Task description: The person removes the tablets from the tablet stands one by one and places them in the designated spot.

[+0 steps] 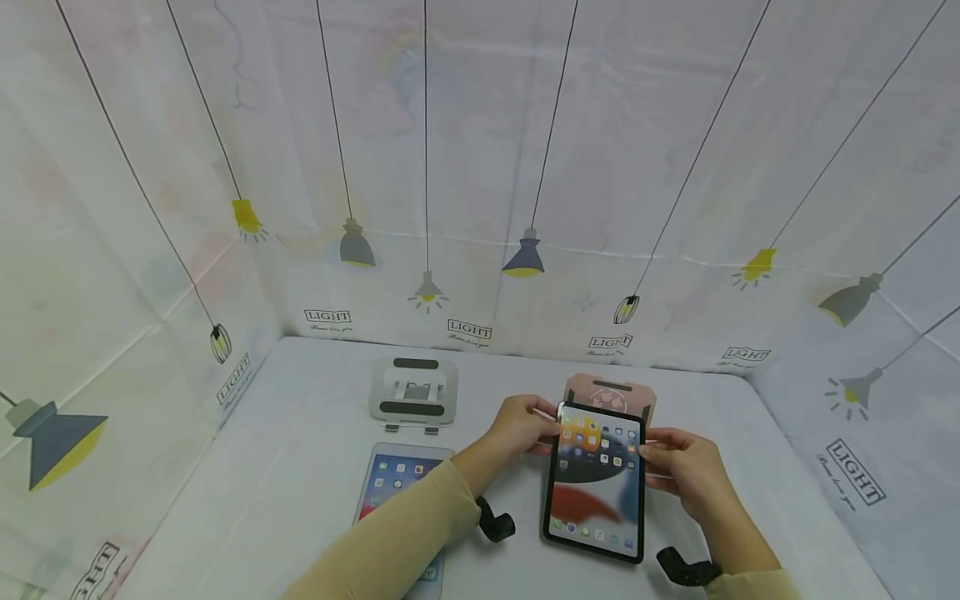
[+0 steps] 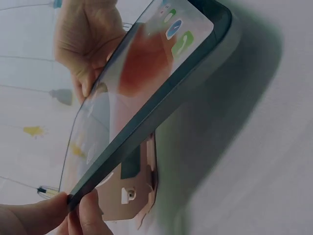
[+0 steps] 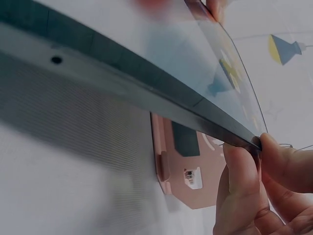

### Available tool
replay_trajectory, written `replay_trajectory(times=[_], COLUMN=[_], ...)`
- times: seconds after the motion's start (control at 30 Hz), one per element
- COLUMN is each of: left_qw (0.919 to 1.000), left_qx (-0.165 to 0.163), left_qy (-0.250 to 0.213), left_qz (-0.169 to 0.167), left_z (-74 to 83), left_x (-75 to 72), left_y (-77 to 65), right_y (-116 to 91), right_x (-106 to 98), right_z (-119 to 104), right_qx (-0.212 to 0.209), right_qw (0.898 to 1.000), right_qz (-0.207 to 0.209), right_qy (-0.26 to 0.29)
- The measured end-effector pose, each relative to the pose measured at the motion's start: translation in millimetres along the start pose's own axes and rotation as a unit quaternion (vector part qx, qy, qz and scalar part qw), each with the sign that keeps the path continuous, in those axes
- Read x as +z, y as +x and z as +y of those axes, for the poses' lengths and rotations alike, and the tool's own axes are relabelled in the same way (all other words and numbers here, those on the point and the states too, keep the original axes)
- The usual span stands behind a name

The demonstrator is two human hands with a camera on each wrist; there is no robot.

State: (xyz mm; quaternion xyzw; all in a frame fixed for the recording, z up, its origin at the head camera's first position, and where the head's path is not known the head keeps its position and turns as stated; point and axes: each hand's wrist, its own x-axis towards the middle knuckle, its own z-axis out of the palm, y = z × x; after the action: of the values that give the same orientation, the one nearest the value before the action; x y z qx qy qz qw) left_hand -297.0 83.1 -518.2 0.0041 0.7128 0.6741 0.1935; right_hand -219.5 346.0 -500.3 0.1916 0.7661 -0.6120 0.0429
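Observation:
A black-framed tablet (image 1: pixel 596 492) with a lit home screen is held raised off the table, its shadow falling on the white surface in both wrist views. My left hand (image 1: pixel 522 429) pinches its left edge near the upper corner, thumb on top and fingers beneath. On the opposite edge, my right hand (image 1: pixel 686 467) pinches the frame the same way. Behind and partly under the tablet lies a pink tablet stand (image 1: pixel 645 400) with dark pads; the tablet hides its lower part in the head view. The stand's hinge side shows in the right wrist view (image 3: pixel 195 181).
A grey folding stand (image 1: pixel 414 392) with dark pads lies at the back left of the white table (image 1: pixel 285 467). In front of it is a white tablet (image 1: pixel 386 475), partly covered by my left sleeve. A cloth printed with lamps (image 1: pixel 465 167) surrounds the table.

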Motion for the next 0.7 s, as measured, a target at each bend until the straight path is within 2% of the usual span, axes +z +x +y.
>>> replay_trajectory(times=[0.4, 0.7], left_qw=[0.9997, 0.9997], left_qx=[-0.007, -0.016], left_qy=[-0.02, -0.012], left_qz=[-0.013, -0.015], left_z=[-13.7, -16.7], left_x=[4.0, 7.8], left_y=[-5.2, -13.7], right_y=[-2, -5], right_x=[0, -2], right_z=[13, 24], right_qx=[0.016, 0.029], right_qw=[1.0, 0.999], right_qz=[-0.001, -0.005], right_qy=[-0.014, -0.019])
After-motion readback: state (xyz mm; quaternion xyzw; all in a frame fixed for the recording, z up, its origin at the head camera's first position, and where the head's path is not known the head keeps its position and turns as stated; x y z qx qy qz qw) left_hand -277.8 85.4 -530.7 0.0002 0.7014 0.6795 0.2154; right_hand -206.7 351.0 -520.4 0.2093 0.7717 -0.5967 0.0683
